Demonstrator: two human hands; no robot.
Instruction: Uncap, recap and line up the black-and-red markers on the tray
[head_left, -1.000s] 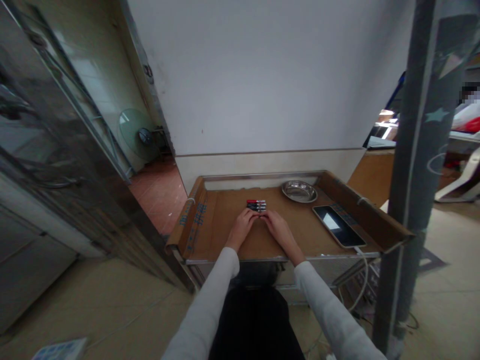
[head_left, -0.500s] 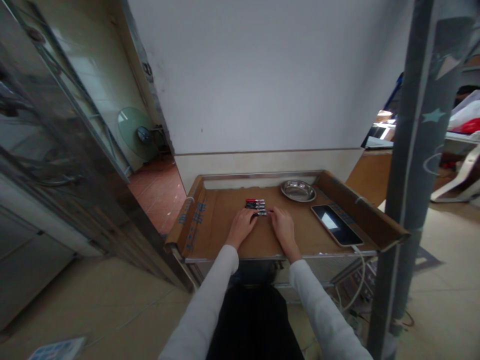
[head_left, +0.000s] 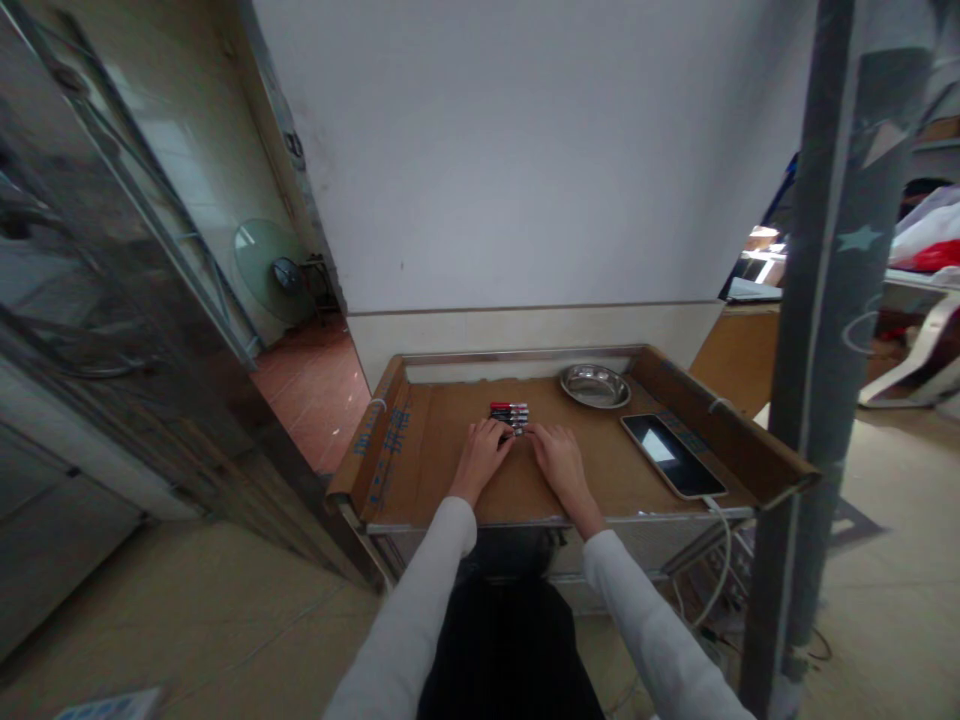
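Observation:
Several markers lie side by side on the cardboard, a red marker [head_left: 509, 406] farthest from me and dark ones nearer. My left hand [head_left: 484, 455] is closed at the left end of the nearest marker [head_left: 518, 432], its fingers covering part of it. From the other side, my right hand [head_left: 556, 458] has its fingertips pinched at that marker's right end. Most of the marker is hidden between my fingers.
A cardboard-lined tabletop [head_left: 427, 480] with raised sides carries everything. A round metal dish [head_left: 595, 386] stands at the back right. In front of it lies a phone [head_left: 673, 456] with a white cable [head_left: 726, 560] hanging over the edge. A grey post [head_left: 832, 300] rises at the right.
My right hand has moved left, bringing its fingertips closer to my left hand at the nearest marker. My left hand stays nearly in place. The view has shifted slightly.

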